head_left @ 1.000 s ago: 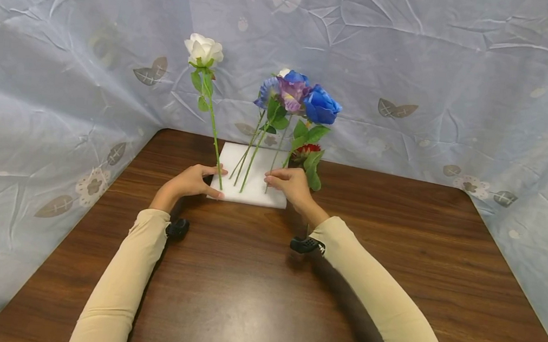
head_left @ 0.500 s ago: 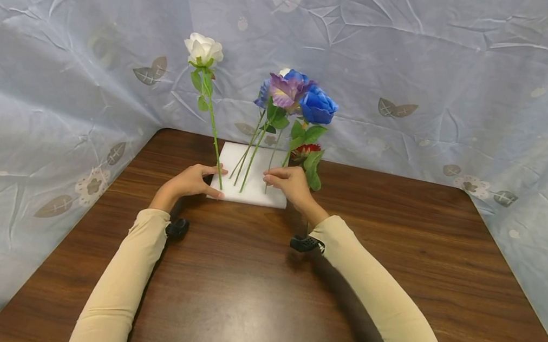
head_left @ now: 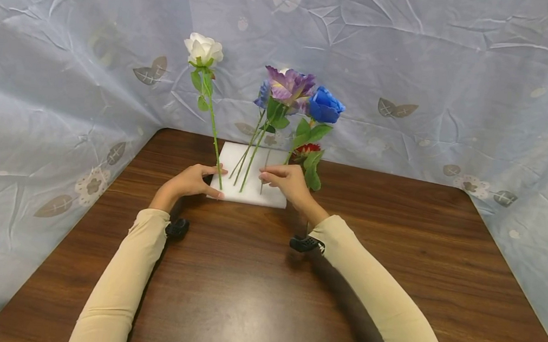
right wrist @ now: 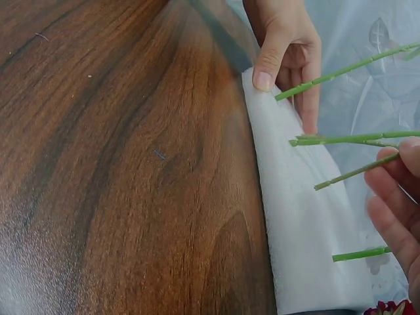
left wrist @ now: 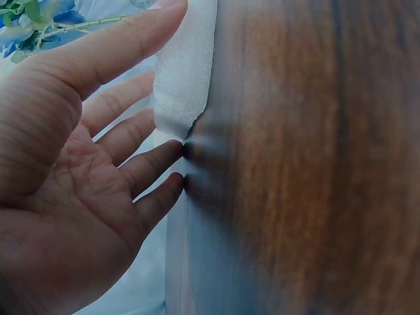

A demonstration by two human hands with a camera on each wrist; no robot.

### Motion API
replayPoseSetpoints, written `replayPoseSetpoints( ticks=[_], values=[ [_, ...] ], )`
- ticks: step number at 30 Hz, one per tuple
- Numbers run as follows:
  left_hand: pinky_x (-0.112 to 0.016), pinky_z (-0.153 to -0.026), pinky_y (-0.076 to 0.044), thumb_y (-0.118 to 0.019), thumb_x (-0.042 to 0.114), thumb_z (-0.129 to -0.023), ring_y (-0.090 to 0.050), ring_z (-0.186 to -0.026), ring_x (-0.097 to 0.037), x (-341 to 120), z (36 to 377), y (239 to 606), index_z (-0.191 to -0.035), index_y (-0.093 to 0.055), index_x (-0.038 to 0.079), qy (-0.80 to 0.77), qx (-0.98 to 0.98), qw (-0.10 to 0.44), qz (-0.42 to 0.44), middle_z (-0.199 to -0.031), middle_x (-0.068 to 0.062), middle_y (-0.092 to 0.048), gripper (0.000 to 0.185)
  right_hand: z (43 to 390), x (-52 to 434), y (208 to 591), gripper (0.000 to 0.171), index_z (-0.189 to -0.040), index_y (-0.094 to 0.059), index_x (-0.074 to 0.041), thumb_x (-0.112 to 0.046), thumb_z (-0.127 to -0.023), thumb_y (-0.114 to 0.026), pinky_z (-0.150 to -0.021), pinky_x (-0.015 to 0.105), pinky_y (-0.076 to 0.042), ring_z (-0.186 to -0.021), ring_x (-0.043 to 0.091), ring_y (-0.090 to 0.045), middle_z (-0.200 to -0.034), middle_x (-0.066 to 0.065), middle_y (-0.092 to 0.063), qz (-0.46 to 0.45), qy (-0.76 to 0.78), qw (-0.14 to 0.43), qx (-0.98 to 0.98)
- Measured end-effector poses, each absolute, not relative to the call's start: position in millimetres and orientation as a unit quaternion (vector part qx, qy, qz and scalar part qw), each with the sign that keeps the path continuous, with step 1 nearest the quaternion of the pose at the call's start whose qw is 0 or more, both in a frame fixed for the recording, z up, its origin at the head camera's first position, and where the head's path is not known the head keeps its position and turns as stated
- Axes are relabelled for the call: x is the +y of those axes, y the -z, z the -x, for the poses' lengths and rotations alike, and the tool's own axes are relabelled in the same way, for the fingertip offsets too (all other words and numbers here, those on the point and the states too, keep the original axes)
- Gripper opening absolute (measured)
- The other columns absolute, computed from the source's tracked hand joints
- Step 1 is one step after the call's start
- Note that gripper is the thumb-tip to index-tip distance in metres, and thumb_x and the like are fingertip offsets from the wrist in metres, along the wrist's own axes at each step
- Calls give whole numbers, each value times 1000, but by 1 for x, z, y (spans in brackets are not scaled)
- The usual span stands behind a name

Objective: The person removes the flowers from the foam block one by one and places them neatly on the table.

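In the head view my right hand [head_left: 286,184] pinches the thin stem of a purple iris [head_left: 288,87] between thumb and fingertips. The stem's lower end [right wrist: 321,186] hangs over the white foam block [head_left: 271,197]; whether it touches the foam I cannot tell. My left hand [head_left: 191,180] rests against the block's left end, fingers nearly straight and thumb on the foam. Beside that hand, a white rose [head_left: 203,51] stands in the block, leaning left. Several more stems rise from the foam, among them one with a blue rose [head_left: 325,105] at the right.
Behind the right hand, a red flower [head_left: 307,149] sits low at the block's right side. A blue-violet bloom [head_left: 263,94] shows left of the iris. The brown wooden table [head_left: 225,275] ends at a grey-blue patterned curtain [head_left: 456,100].
My right hand has shifted slightly left with the iris; its bloom has moved left and up, uncovering the blue rose. The left hand and the foam block have stayed put.
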State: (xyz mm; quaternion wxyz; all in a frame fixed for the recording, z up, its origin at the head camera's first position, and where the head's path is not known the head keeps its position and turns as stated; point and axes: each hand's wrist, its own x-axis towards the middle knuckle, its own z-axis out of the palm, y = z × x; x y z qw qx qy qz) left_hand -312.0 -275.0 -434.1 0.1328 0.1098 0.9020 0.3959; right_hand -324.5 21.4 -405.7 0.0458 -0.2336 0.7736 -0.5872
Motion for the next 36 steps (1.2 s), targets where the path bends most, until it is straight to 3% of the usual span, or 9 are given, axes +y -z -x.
replayPoseSetpoints(
  ticks=[5,15,24,28,36],
  values=[
    [-57,-121,-34,-88,29,-82,-25,-154,-41,-275,312,434,-150,-54,17,-399,901,133,-110,-166,-10,-32,77,323,21,405,24,-114,-76,4,-11,-95,-73,-83,36,-63,-89,19,-77,-106,21,-77,251,564,58,785],
    [-54,-116,-41,-87,28,-82,-33,-151,-38,-273,311,432,-149,-54,16,-402,900,136,-104,-166,-10,-31,75,317,25,399,22,-113,-78,-1,-12,-95,-74,-84,34,-62,-89,22,-77,-104,16,-79,272,515,83,809],
    [-57,-120,-34,-87,29,-83,-26,-154,-41,-274,310,432,-150,-54,17,-396,902,134,-106,-166,-12,-33,76,310,33,387,23,-112,-78,-1,-7,-90,-77,-80,32,-62,-81,21,-77,-90,14,-80,281,489,93,821],
    [-57,-121,-33,-87,29,-82,-26,-154,-40,-274,310,432,-150,-54,17,-397,902,133,-107,-165,-12,-33,76,308,38,382,21,-110,-78,2,-6,-89,-77,-76,29,-61,-79,20,-77,-89,15,-79,303,467,89,826],
    [-56,-121,-34,-87,28,-82,-26,-154,-40,-274,310,433,-150,-54,16,-400,900,133,-111,-166,-12,-32,76,302,56,374,18,-106,-78,1,-6,-90,-78,-72,35,-62,-80,25,-78,-88,15,-79,333,444,88,827]
  ],
)
